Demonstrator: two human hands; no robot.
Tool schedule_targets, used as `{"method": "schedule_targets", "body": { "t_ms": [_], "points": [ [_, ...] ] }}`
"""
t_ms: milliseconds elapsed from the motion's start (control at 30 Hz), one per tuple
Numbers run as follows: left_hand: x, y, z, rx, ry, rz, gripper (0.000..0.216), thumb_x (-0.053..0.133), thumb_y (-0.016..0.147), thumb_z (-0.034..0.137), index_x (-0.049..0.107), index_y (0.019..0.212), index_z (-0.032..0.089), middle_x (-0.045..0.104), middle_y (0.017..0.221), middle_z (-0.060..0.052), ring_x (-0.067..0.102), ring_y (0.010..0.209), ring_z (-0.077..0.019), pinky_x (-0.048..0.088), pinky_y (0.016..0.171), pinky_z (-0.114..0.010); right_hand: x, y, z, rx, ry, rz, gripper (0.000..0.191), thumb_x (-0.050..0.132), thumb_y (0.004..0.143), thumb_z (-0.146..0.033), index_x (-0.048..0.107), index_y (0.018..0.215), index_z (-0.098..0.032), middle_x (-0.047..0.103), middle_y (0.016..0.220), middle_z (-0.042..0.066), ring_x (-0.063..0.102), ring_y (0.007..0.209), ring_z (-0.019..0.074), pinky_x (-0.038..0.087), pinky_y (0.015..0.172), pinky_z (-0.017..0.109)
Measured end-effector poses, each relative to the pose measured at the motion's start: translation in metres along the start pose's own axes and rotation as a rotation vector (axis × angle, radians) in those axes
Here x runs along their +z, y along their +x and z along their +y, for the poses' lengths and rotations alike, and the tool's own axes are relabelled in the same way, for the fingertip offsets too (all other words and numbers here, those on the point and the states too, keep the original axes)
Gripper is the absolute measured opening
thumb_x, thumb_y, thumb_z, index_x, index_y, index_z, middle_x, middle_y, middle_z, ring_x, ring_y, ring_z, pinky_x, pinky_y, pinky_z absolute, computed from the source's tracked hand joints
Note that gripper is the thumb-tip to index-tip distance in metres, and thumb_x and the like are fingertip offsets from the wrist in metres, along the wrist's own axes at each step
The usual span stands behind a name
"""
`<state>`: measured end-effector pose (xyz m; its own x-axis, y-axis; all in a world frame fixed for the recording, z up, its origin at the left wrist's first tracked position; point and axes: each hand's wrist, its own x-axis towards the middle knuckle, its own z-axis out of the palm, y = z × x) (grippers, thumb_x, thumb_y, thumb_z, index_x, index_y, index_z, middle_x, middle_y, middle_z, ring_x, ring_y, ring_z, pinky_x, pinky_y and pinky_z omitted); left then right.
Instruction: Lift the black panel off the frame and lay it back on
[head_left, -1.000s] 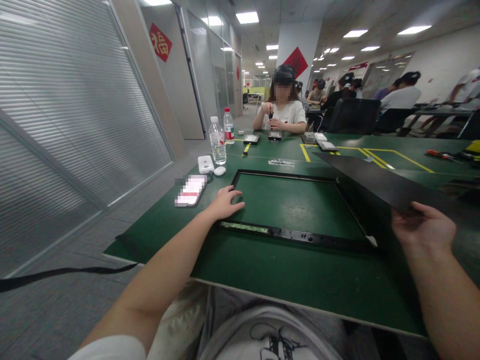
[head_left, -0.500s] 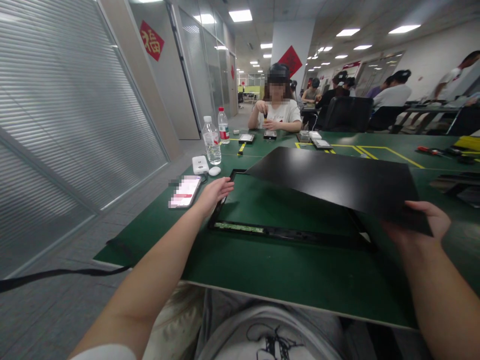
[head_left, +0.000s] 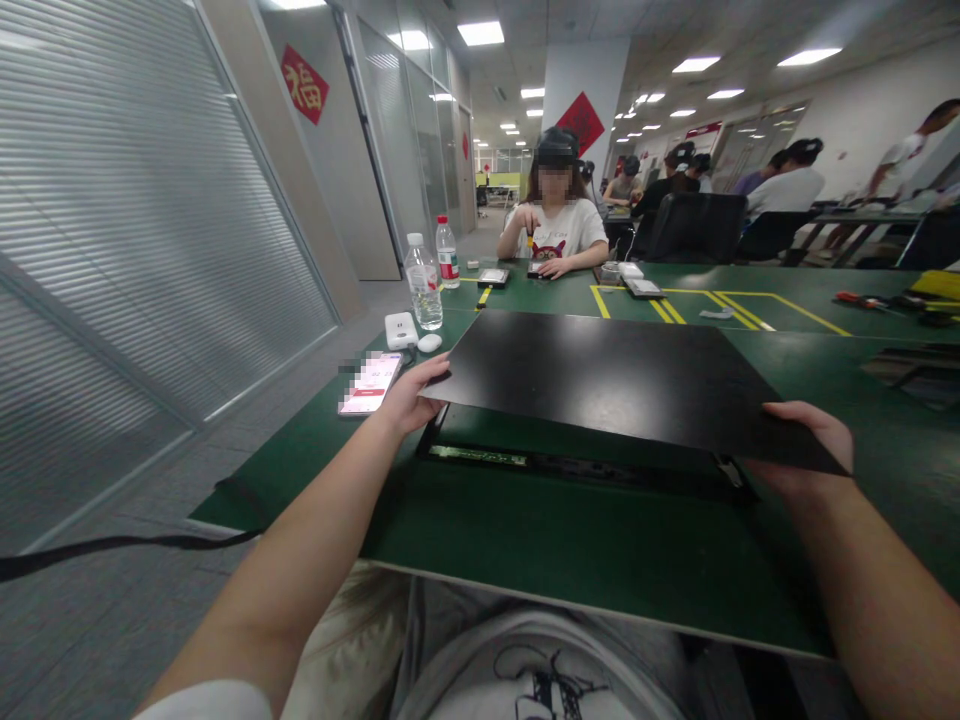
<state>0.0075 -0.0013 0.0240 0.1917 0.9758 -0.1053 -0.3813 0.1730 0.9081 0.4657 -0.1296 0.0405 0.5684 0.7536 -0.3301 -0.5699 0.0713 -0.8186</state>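
1. Head view: I am judging the work to be partway along; the black sheet (head_left: 600, 375) is being held over the black frame (head_left: 430, 436), which is lying on the green bench (head_left: 570, 550).
2. What is done: the sheet is being supported from both sides. What is left: its near edge is hanging above the frame's near rail, so it is not yet lying flat. I am not managing to tell whether its far edge is touching anything.
3. The left hand (head_left: 409, 396) is pinching the sheet's near-left corner; the right hand (head_left: 814, 445) is pinching it by the near-right corner, thumb on top.
4. The sheet is looking thin, stiff and dark, its surface catching soft glare; it is hiding most of the frame. A green circuit strip (head_left: 478, 456) is showing at the near left.
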Motion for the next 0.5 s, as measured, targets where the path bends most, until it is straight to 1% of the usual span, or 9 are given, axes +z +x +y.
{"method": "schedule_targets", "body": {
  "t_ms": [100, 167, 267, 333, 400, 500],
  "points": [
    [0.003, -0.002, 0.005, 0.028, -0.172, 0.043, 0.041, 0.073, 0.079, 0.008, 0.081, 0.118, 0.012, 0.084, 0.088, -0.005, 0.074, 0.068, -0.0151, 0.059, 0.064, -0.022, 0.002, -0.004, 0.002, 0.099, -0.136, -0.043, 0.059, 0.063, 0.060, -0.009, 0.079, 0.115, -0.022, 0.086, 0.100, 0.010, 0.084, 0.090, 0.0321, 0.072, 0.080, 0.044],
    [0.004, -0.003, 0.008, 0.044, -0.247, 0.062, 0.042, 0.071, 0.078, 0.007, 0.080, 0.119, 0.011, 0.083, 0.084, -0.004, 0.074, 0.067, -0.0151, 0.059, 0.064, -0.021, 0.002, -0.006, 0.004, 0.124, -0.232, -0.095, 0.055, 0.065, 0.061, -0.008, 0.079, 0.112, -0.021, 0.086, 0.100, 0.011, 0.084, 0.088, 0.0315, 0.071, 0.072, 0.041],
    [0.006, -0.005, 0.011, 0.080, -0.289, 0.066, 0.048, 0.068, 0.076, 0.007, 0.079, 0.123, 0.012, 0.082, 0.081, -0.003, 0.074, 0.065, -0.0163, 0.058, 0.062, -0.022, 0.000, -0.005, 0.007, 0.138, -0.339, -0.191, 0.044, 0.068, 0.065, -0.013, 0.080, 0.107, -0.023, 0.086, 0.099, 0.010, 0.083, 0.085, 0.0300, 0.069, 0.063, 0.037],
    [0.007, -0.006, 0.012, 0.112, -0.296, 0.065, 0.049, 0.068, 0.075, 0.008, 0.079, 0.123, 0.013, 0.082, 0.081, -0.002, 0.074, 0.065, -0.0173, 0.059, 0.063, -0.023, -0.002, -0.001, 0.009, 0.129, -0.374, -0.236, 0.037, 0.069, 0.068, -0.016, 0.081, 0.102, -0.025, 0.086, 0.098, 0.009, 0.082, 0.079, 0.0269, 0.067, 0.062, 0.034],
    [0.009, -0.007, 0.013, 0.138, -0.297, 0.072, 0.047, 0.068, 0.075, 0.009, 0.079, 0.121, 0.012, 0.082, 0.083, -0.003, 0.074, 0.067, -0.0186, 0.060, 0.065, -0.025, -0.005, 0.006, 0.010, 0.092, -0.425, -0.259, 0.032, 0.070, 0.069, -0.017, 0.081, 0.097, -0.024, 0.085, 0.096, 0.010, 0.079, 0.076, 0.0235, 0.066, 0.064, 0.030],
    [0.009, -0.007, 0.013, 0.159, -0.297, 0.088, 0.045, 0.069, 0.074, 0.010, 0.079, 0.118, 0.012, 0.084, 0.086, -0.005, 0.076, 0.072, -0.0202, 0.062, 0.070, -0.026, -0.010, 0.017, 0.012, 0.024, -0.531, -0.307, 0.029, 0.071, 0.070, -0.018, 0.081, 0.097, -0.023, 0.085, 0.098, 0.012, 0.079, 0.079, 0.0225, 0.065, 0.067, 0.028]
  ]
}}
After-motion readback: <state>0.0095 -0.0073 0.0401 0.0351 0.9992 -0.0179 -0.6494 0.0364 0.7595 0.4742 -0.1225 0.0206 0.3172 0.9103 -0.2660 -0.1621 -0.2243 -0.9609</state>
